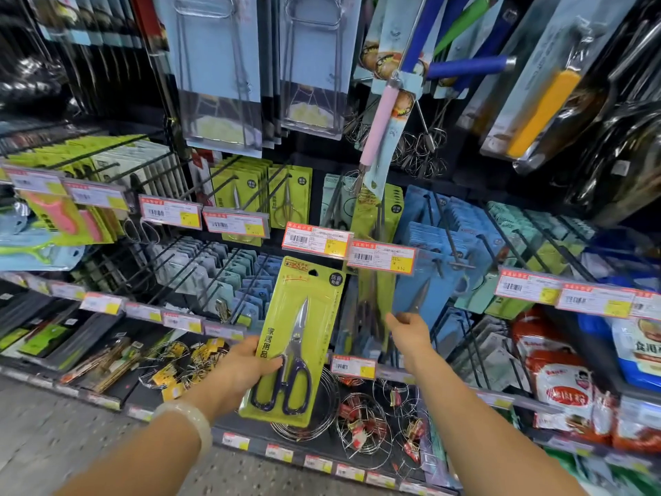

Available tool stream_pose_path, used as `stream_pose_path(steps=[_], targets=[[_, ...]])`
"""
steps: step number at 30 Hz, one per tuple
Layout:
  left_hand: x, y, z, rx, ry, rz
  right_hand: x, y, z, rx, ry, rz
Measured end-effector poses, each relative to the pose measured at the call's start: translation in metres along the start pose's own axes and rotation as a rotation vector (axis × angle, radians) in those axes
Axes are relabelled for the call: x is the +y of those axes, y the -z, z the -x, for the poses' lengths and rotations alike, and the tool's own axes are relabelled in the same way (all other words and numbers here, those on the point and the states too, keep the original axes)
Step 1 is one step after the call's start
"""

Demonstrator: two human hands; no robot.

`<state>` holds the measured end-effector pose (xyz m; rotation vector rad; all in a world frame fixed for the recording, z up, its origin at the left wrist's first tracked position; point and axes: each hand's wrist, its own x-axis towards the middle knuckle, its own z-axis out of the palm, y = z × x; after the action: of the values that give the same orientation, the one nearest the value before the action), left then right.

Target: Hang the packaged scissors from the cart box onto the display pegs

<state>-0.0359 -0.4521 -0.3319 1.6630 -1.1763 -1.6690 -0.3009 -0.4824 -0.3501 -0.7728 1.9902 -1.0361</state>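
My left hand (246, 366) grips a lime-green card pack of scissors (300, 338) by its left edge, holding it upright in front of the shelf. The scissors inside have steel blades and dark blue handles. The pack's hang hole sits just below a price tag (316, 241) at the end of a peg. My right hand (407, 332) reaches toward the hanging green and blue packs (375, 306) to the right, its fingers near or on their lower edges. The cart box is out of view.
Rows of black pegs (221, 266) carry more packaged scissors and tools, with red-and-yellow price tags at their tips. Whisks (418, 152) and mashers hang above. Wire racks (361, 420) lie on the bottom shelf, food bags (565, 381) at right.
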Motion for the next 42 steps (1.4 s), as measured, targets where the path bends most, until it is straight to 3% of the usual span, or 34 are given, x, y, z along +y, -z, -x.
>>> stream_pose_path(steps=[2, 3, 7, 9, 14, 19, 23, 42], targets=[[-0.001, -0.005, -0.002, -0.013, -0.008, -0.007, -0.002, 0.004, 0.008, 0.066, 0.020, 0.087], [-0.001, -0.009, -0.002, -0.023, -0.014, -0.002, -0.002, 0.006, 0.014, 0.012, 0.033, 0.093], [0.003, -0.029, 0.000, -0.049, -0.013, 0.022, 0.002, 0.007, 0.055, -0.531, -0.019, -0.038], [0.004, -0.039, -0.002, -0.072, -0.005, 0.036, 0.009, 0.004, 0.068, -0.592, 0.015, 0.042], [0.005, -0.063, -0.007, -0.024, -0.049, -0.052, 0.019, 0.008, 0.072, -0.425, 0.074, -0.004], [0.020, -0.081, -0.010, 0.061, -0.163, -0.132, 0.008, 0.021, 0.064, -0.331, 0.201, 0.076], [0.043, -0.090, -0.013, 0.058, -0.252, -0.145, -0.009, 0.031, 0.054, -0.274, 0.245, -0.009], [0.044, -0.101, -0.053, 0.047, -0.261, -0.174, 0.001, 0.004, 0.011, -0.096, 0.162, 0.111]])
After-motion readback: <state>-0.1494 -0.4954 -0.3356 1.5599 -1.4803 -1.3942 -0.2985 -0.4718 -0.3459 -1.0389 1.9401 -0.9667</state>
